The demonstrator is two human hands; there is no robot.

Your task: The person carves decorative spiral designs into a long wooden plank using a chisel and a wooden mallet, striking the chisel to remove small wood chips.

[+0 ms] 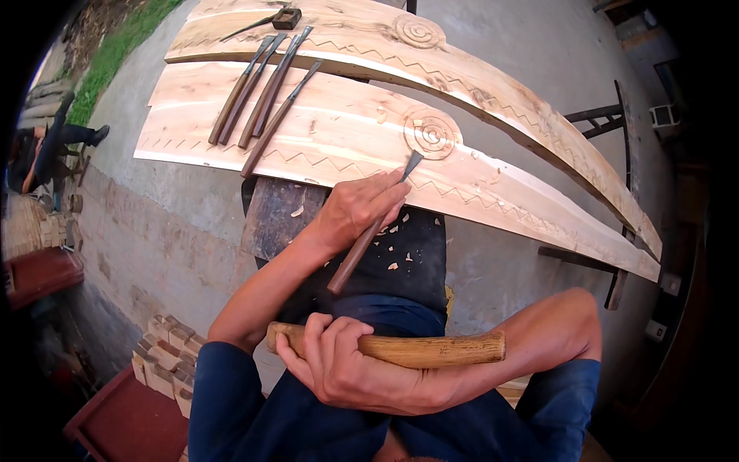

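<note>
My left hand is closed around a chisel with a dark wooden handle. Its flat steel blade points away from me, with the tip at the lower edge of a carved spiral on the near plank. Whether the edge touches the wood I cannot tell. Close to my body, my right hand grips a thick, smooth wooden club, held crosswise. A zigzag line is cut along the near plank. Wood chips lie on the dark cloth over my lap.
Several more chisels lie on the plank's left part. Behind is a matching carved plank bearing a small dark block tool. Wood blocks are stacked by a red surface at lower left. Another person is at far left.
</note>
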